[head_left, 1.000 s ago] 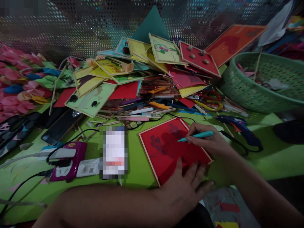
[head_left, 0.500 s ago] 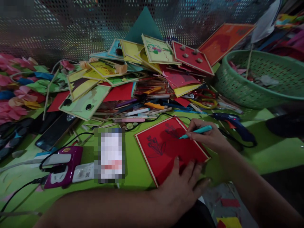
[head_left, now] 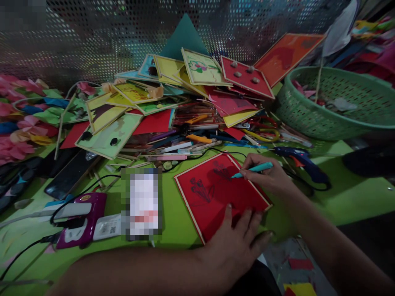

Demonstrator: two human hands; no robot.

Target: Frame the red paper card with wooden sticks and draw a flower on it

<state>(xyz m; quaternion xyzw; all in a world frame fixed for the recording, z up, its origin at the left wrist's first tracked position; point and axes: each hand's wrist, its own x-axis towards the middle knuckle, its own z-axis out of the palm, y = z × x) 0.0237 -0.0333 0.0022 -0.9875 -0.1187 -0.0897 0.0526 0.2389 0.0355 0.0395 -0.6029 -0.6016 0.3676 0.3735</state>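
Observation:
A red card [head_left: 197, 213] edged with pale wooden strips lies on the green tabletop [head_left: 173, 230]. Dark flower drawings [head_left: 201, 190] show on its left and upper parts. Between the fingers of my right hand [head_left: 262, 170] is a teal marker pen [head_left: 258, 167], its tip at the upper right drawing. My left hand [head_left: 236, 238] rests on the card's lower edge, palm down with the fingers spread. Just left of the card lies a phone [head_left: 145, 201] with a blurred-out screen.
Framed cards [head_left: 203, 68] are heaped at the back over pens and sticks. A green basket [head_left: 333, 119] stands at the right, behind a blue glue gun [head_left: 304, 160]. A purple power strip [head_left: 97, 213] with cables and paper flowers [head_left: 18, 144] occupy the left.
The whole view has shifted slightly. Both hands keep nearly the same places on the card, the marker tip still by the upper right drawing.

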